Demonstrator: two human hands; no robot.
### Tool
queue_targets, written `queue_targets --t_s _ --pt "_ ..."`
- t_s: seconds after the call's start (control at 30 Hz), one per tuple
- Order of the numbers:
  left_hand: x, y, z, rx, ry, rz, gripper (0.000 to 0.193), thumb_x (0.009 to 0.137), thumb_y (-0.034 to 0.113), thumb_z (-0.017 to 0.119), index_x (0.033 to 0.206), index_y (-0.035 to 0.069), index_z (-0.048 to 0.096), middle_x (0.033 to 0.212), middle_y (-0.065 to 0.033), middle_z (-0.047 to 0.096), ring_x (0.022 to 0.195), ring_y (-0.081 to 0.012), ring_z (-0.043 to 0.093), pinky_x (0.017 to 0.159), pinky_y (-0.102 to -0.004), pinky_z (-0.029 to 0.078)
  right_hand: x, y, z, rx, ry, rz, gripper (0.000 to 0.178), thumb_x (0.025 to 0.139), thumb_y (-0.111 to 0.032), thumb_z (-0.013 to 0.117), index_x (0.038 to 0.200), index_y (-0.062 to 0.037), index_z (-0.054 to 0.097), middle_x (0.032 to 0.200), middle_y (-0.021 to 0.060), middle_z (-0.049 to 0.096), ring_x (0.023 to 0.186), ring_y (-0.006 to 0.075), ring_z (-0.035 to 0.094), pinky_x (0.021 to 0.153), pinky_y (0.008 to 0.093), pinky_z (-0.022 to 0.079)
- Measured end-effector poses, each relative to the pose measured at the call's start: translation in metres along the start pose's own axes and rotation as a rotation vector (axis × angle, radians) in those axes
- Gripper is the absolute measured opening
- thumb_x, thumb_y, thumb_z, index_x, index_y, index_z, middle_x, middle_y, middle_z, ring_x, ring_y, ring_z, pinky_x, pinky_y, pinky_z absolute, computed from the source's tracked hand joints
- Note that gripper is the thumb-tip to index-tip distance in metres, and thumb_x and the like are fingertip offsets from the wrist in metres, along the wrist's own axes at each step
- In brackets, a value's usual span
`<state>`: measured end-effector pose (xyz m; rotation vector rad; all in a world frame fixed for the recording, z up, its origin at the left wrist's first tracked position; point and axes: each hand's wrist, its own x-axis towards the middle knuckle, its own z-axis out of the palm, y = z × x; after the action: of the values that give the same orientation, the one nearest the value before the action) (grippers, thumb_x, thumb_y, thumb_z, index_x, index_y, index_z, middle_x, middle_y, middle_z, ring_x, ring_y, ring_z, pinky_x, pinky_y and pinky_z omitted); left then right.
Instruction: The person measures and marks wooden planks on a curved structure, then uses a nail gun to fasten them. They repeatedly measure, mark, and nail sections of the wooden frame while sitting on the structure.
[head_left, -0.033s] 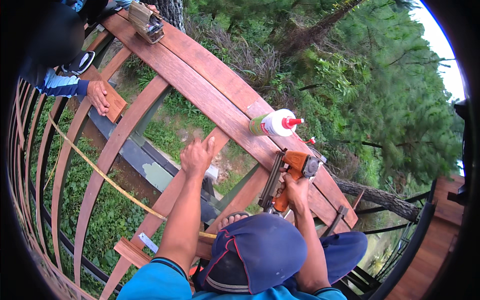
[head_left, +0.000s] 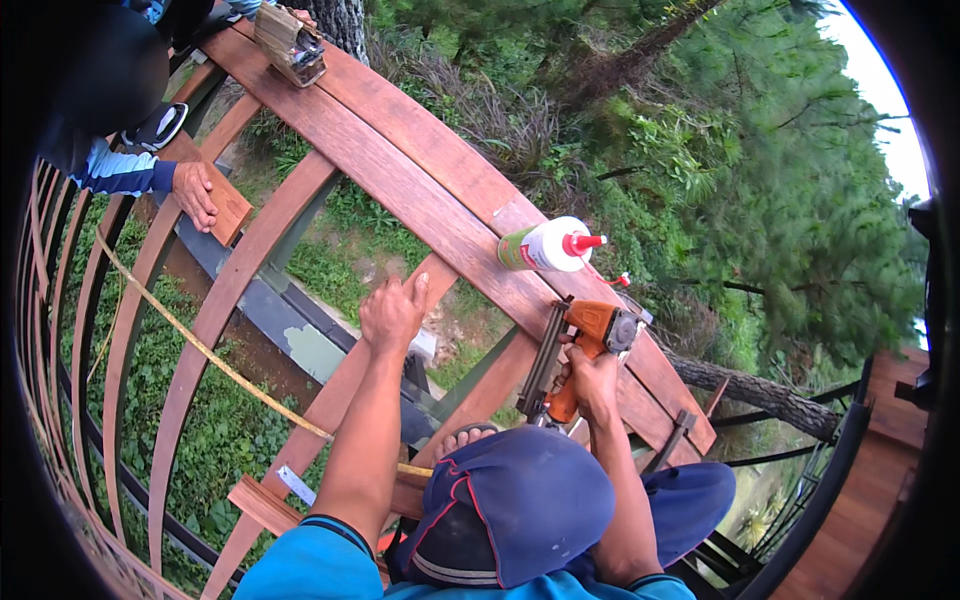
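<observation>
My right hand is wrapped round the handle of an orange and black nail gun, which sits over the long reddish-brown planks. My left hand is closed over a wooden slat close to where it meets the inner plank; some fingertips are hidden. A white glue bottle with a red nozzle stands on the planks just beyond the nail gun. Its small red cap shows by the outer plank's edge.
Another person's hand lies on a short board at the left. A wooden block sits at the planks' far end. A yellow hose crosses the slats, with open gaps over plants below. A dark blue cap covers the lower middle.
</observation>
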<state>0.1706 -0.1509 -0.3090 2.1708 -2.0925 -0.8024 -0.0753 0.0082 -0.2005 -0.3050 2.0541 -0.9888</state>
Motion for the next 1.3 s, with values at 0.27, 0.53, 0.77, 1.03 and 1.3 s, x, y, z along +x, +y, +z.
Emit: queue_targets --t_s 0.27,0.53,0.77,1.03,1.3 --pt "0.001 0.003 0.000 -0.025 0.078 0.044 0.063 0.097 0.060 0.054 0.104 -0.001 0.071 0.100 -0.0255 0.074 0.093 -0.0436 0.072 0.086 -0.0533 0.055 -0.004 -0.001 0.005 0.011 0.024 -0.073 0.016 0.091 -0.008 0.070 0.104 0.0026 0.067 0.069 0.0034 0.060 0.053 0.0140 0.056 0.049 0.0313 0.047" --pt "-0.010 -0.007 0.013 -0.076 0.504 0.287 0.038 0.099 0.036 0.063 0.113 0.001 0.063 0.107 -0.0184 0.063 0.107 -0.0380 0.058 0.094 -0.0468 0.045 -0.116 -0.004 -0.096 0.598 0.218 -0.245 0.044 0.093 -0.003 0.068 0.135 0.0030 0.057 0.112 0.0091 0.067 0.072 0.0133 0.061 0.065 0.0299 0.055" --pt "-0.087 0.110 0.043 -0.428 0.025 0.934 0.032 0.091 0.024 0.071 0.114 0.002 0.064 0.115 -0.0200 0.062 0.112 -0.0388 0.058 0.096 -0.0501 0.046 -0.187 -0.025 -0.234 0.922 0.464 -0.083 0.039 0.099 -0.016 0.067 0.134 -0.0046 0.056 0.118 0.0049 0.067 0.086 0.0127 0.063 0.078 0.0335 0.057" --pt "-0.039 0.244 0.064 0.743 -0.277 1.156 0.020 0.090 0.019 0.062 0.093 0.014 0.080 0.095 -0.0102 0.078 0.089 -0.0285 0.076 0.078 -0.0458 0.058 -0.163 -0.047 -0.298 0.692 0.217 0.191 0.027 0.099 -0.016 0.069 0.118 -0.0017 0.056 0.089 0.0084 0.064 0.083 0.0229 0.066 0.081 0.0401 0.058" --pt "-0.098 0.304 0.022 0.744 -0.195 1.406 0.017 0.088 0.014 0.061 0.077 0.010 0.073 0.076 -0.0126 0.075 0.070 -0.0297 0.075 0.061 -0.0455 0.059 -0.032 0.044 -0.233 0.797 -0.052 0.001 0.030 0.095 -0.010 0.070 0.121 -0.0036 0.058 0.085 0.0039 0.061 0.078 0.0177 0.064 0.075 0.0353 0.056"
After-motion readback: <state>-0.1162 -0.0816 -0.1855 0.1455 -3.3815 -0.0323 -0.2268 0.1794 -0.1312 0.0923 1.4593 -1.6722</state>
